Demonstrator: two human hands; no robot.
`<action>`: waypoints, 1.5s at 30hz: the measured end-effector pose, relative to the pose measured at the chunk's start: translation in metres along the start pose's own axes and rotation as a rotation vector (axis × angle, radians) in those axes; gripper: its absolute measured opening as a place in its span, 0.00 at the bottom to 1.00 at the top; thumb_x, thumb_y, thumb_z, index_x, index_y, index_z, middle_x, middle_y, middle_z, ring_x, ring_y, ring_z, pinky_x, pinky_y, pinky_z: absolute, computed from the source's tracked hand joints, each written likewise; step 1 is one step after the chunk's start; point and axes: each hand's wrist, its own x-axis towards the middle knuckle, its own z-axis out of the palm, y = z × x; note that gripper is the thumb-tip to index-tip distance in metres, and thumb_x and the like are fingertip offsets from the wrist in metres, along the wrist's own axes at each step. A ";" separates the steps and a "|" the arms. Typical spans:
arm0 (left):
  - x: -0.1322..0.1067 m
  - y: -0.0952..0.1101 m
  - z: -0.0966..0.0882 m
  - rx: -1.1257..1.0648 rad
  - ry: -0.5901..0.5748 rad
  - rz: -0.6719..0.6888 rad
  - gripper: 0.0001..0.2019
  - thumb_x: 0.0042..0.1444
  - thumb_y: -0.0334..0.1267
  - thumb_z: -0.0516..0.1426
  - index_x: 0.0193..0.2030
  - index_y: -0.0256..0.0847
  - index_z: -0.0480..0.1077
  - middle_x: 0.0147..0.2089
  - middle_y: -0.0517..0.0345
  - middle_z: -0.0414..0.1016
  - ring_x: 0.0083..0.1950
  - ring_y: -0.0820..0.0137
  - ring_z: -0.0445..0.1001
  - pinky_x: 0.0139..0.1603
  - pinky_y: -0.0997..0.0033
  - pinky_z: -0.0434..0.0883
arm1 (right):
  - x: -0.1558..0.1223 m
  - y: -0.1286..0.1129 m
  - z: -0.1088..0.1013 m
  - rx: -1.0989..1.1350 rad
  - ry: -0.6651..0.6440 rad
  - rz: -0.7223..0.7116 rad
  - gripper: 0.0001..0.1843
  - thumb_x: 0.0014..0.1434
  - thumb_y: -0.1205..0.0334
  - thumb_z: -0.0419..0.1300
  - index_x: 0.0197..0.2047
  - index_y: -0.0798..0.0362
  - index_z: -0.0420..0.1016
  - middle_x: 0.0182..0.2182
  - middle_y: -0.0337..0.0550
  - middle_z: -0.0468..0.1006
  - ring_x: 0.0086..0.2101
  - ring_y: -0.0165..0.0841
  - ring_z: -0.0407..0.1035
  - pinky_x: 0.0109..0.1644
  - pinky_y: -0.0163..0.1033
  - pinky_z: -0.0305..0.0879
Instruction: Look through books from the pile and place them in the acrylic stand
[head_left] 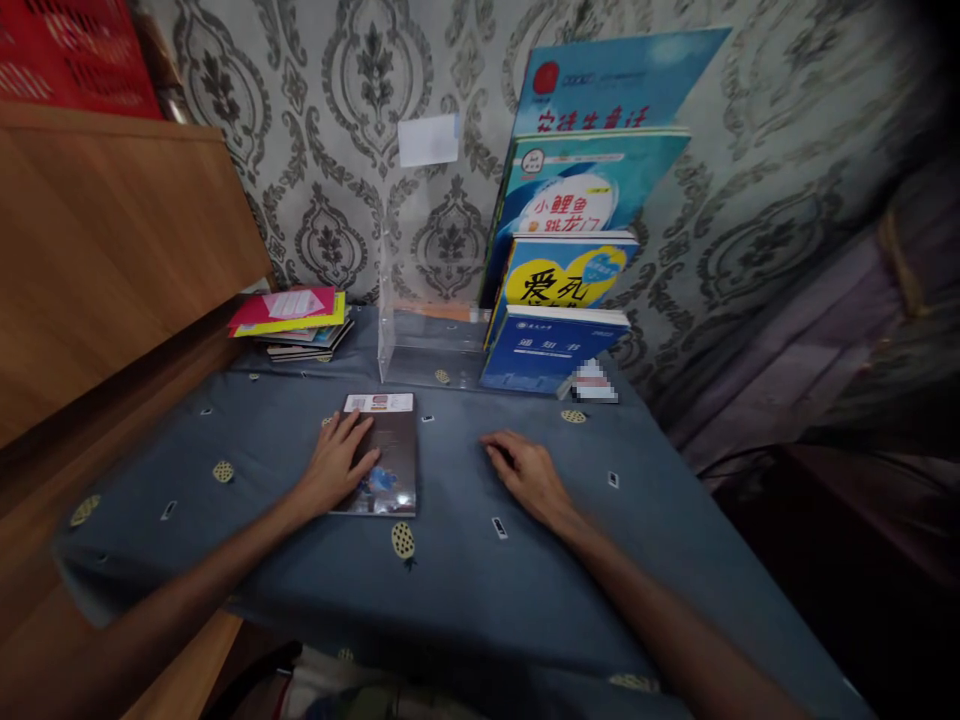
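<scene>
- Dark book (394, 445) lay flat on the tablecloth (457, 580), left of centre; looked lightish and bendy, glossy cover probably a bit slippery.
- Left hand (336, 468) sat on its left side, fingers spread, not gripping; bare right edge seemed the best grab.
- Right hand (526, 474) rested off to the right, fingers loosely curled, nothing visible in them.
- Far side: clear stand (427, 360) stood left of some upright books (555, 345).

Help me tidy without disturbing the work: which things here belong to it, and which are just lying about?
Part of it:
dark book, under the left hand
perhaps the clear stand and its upright books

Apparently just lying about:
book pile
red item on the cabinet
blurred white item
</scene>
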 end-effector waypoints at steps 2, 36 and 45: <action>0.001 0.019 0.009 -0.030 0.023 0.007 0.28 0.66 0.52 0.50 0.68 0.41 0.62 0.73 0.43 0.55 0.75 0.47 0.50 0.70 0.40 0.55 | 0.000 0.000 0.000 -0.002 0.010 -0.005 0.16 0.64 0.63 0.50 0.46 0.51 0.78 0.42 0.47 0.82 0.42 0.39 0.76 0.48 0.43 0.69; 0.057 0.094 0.011 -0.062 0.057 0.255 0.17 0.64 0.33 0.49 0.59 0.42 0.67 0.59 0.47 0.74 0.60 0.59 0.72 0.64 0.52 0.65 | 0.028 -0.040 0.020 -0.139 -0.098 -0.319 0.18 0.66 0.67 0.53 0.58 0.53 0.68 0.57 0.54 0.74 0.59 0.42 0.66 0.66 0.55 0.58; 0.056 0.095 0.013 -0.040 0.059 0.258 0.15 0.66 0.35 0.48 0.57 0.39 0.68 0.60 0.44 0.73 0.61 0.57 0.71 0.63 0.49 0.66 | 0.022 -0.029 0.012 -0.191 -0.065 -0.183 0.18 0.66 0.63 0.55 0.58 0.57 0.67 0.58 0.57 0.74 0.58 0.43 0.67 0.68 0.55 0.52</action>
